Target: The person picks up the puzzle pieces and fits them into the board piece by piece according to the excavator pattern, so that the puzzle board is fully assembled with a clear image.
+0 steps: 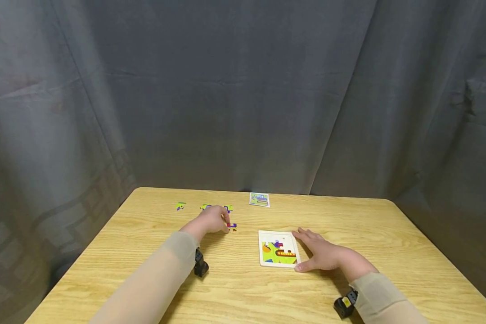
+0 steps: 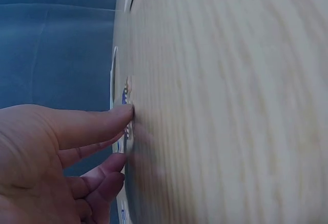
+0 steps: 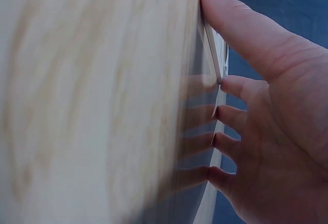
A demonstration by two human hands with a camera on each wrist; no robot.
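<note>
While the right hand (image 1: pixel 328 255) is laid flat with straight, spread fingers against the right edge of the white-framed square puzzle board (image 1: pixel 278 248), the left hand (image 1: pixel 212 220) is stretched further out over the pale wooden tabletop (image 1: pixel 243 292). The left hand's fingertips (image 2: pixel 123 114) are pressed down on a small purple, red and yellow puzzle piece (image 1: pixel 232 227); the fingers are seen extended onto it rather than wrapped around it, so the grip is apart. The right hand's grip is likewise apart, with its fingertips (image 3: pixel 225 85) set against the board's thin rim. The board is partly filled with green, orange and purple picture parts and lies near the middle of the tabletop. Beyond the left hand, a few more loose coloured puzzle pieces (image 1: pixel 181 206) are scattered near the far edge. A small printed picture card (image 1: pixel 259 199) lies at the far edge, well apart from the board. A grey curtain (image 1: pixel 243 90) is hung behind.
</note>
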